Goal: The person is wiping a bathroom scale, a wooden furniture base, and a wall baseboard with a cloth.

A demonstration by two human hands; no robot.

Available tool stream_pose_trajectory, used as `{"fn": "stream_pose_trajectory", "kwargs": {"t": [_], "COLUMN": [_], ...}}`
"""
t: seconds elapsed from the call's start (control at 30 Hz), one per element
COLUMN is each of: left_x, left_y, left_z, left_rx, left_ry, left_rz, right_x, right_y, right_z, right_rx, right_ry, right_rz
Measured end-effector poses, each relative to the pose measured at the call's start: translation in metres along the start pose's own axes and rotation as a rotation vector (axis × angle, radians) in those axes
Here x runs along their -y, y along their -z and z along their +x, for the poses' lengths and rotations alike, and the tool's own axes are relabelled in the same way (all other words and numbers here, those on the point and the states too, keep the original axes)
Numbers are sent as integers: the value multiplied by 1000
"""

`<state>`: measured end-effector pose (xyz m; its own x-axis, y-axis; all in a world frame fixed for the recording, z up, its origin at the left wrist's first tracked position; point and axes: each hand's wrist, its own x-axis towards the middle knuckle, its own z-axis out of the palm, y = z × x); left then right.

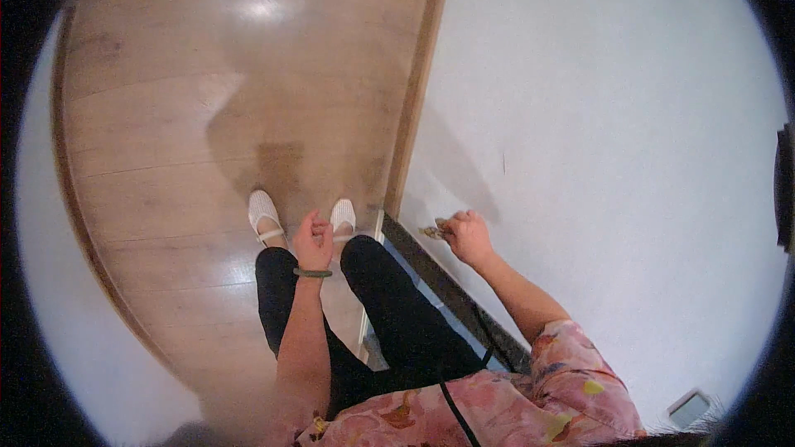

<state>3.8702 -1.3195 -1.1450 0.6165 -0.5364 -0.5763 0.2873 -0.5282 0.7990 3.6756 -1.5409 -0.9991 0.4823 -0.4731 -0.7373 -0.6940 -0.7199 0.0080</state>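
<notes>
My right hand (469,238) is closed in a pinch on a small crumpled, yellowish-brown thing (431,233). The frame is too blurred to name its kind. It pokes out to the left of my fingertips, in front of the white wall (596,132). Lower and to the left, my left hand (313,242) hangs above my legs and shoes, a dark band (312,272) round its wrist. Its fingers are loosely bent and apart, and I see nothing in them.
Beneath me is a wood-plank floor (166,116), edged by a brown baseboard (418,91). A dark speckled strip (439,273) runs beside my right leg. A switch-like plate (689,407) sits low on the right, and a black object (782,190) juts in at the right rim.
</notes>
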Motion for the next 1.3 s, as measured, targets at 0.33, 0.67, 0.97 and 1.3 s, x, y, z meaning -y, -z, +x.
{"fn": "stream_pose_trajectory", "kwargs": {"t": [0.33,0.67,0.97,1.3], "left_x": [32,73,12,-34], "left_y": [41,-19,-9,7], "left_z": [-70,-33,-23,28], "left_rx": [-105,-103,-76,-42], "left_ry": [-2,333,578,484], "left_rz": [15,59,107,-5], "right_x": [-30,-186,-217,-140], "right_y": [57,160,135,-41], "right_z": [72,478,590,468], "right_rx": [-298,-678,-520,-509], "right_ry": [131,182,10,195], "right_rz": [-168,-525,-903,-577]}}
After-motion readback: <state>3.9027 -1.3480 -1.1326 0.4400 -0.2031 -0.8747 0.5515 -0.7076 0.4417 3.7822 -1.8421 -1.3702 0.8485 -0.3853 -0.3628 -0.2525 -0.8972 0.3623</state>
